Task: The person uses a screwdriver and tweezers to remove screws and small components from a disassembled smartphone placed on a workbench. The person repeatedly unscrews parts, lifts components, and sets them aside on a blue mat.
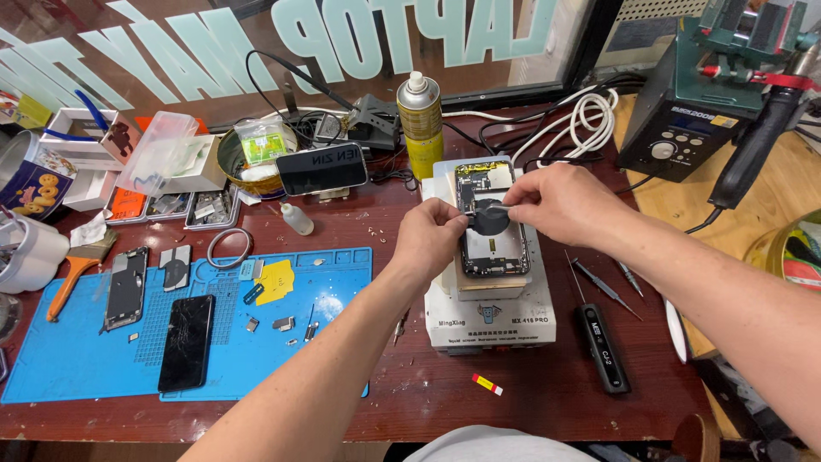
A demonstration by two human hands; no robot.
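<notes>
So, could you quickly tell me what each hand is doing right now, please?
Left hand: pinching the black round part.
Right hand: pinching that part too.

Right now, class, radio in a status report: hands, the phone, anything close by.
Left hand and right hand both pinching the round black part on the opened phone. Phone lies on white heating pad. Spray can behind, tools beside.
</notes>
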